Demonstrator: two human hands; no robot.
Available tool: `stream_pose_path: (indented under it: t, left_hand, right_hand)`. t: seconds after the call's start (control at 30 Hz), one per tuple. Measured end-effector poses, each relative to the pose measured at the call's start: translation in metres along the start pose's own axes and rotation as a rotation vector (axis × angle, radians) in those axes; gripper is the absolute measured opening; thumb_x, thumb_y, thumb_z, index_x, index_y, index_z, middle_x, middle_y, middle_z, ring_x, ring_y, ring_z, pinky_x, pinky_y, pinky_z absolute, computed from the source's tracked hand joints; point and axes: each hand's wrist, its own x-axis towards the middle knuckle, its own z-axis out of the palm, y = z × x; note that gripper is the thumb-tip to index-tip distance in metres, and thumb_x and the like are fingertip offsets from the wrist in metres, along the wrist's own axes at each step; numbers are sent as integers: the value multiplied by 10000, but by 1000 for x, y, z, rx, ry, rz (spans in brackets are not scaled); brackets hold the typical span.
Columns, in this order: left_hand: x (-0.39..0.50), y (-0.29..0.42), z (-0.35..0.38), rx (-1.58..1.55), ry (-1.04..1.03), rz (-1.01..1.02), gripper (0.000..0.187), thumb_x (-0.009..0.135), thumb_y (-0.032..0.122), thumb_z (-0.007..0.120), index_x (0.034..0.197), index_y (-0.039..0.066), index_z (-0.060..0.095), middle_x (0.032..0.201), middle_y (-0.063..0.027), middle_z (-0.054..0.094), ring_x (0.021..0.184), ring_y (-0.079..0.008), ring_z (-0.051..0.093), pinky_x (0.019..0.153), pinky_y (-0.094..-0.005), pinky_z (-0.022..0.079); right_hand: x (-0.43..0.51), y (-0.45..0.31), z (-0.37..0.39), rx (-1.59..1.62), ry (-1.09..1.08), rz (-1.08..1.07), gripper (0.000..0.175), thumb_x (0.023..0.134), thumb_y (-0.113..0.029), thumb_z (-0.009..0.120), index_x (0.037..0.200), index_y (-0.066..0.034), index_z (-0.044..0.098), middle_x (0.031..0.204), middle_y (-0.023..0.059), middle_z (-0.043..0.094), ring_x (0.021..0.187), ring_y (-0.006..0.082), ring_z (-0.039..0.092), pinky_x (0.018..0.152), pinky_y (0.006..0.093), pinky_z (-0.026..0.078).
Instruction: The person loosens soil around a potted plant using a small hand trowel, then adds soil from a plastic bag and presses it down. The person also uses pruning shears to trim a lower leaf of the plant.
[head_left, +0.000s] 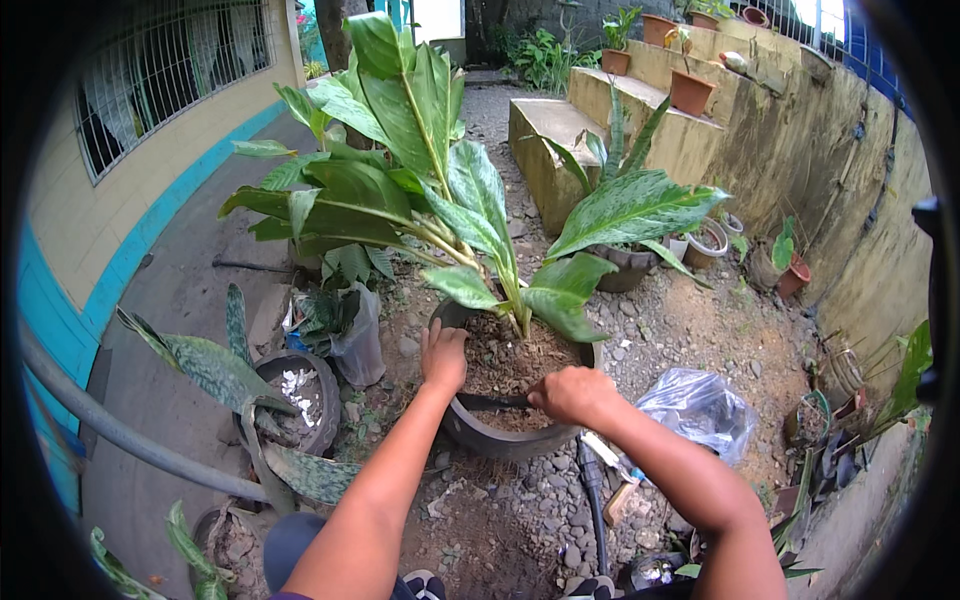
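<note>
A round dark pot (510, 448) filled with loose brown soil (499, 352) stands before me. A leafy plant with broad, mottled green leaves (480, 199) rises from its far side and leans left. My left hand (444, 360) holds the pot's left rim, fingers towards the soil. In my right hand (576, 396) is a flat dark blade-like tool (491, 403), lying level across the soil near the front rim. The fist hides its handle end.
Snake plants in a pot (330, 405) and a plant in a plastic bag (358, 337) stand left. Rightward lie a clear plastic bag (701, 409) and a black pipe (592, 495). Concrete steps (551, 120) bear potted plants. A grey pipe (142, 431) crosses the lower left.
</note>
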Motion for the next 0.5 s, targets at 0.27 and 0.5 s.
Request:
stream_pose_path:
  t: [0.27,0.5]
  left_hand:
    - [-5,-13,3,63,-67,22,290,781,65,490,1052,101,585,1086,-107,561,1217,-301,383,1055,-438,217]
    - [1,13,-10,-181,-237,276,230,793,168,584,1003,77,585,1009,-110,580,1044,-311,505,903,-396,397]
  right_hand:
    - [-53,32,-84,-199,-33,66,297,814,-440,532,970,-234,680,878,76,668,830,262,647,719,402,523]
    - [-29,36,-31,-436,69,13,294,767,-469,587,816,-199,691,724,58,654,708,228,649,566,371,511]
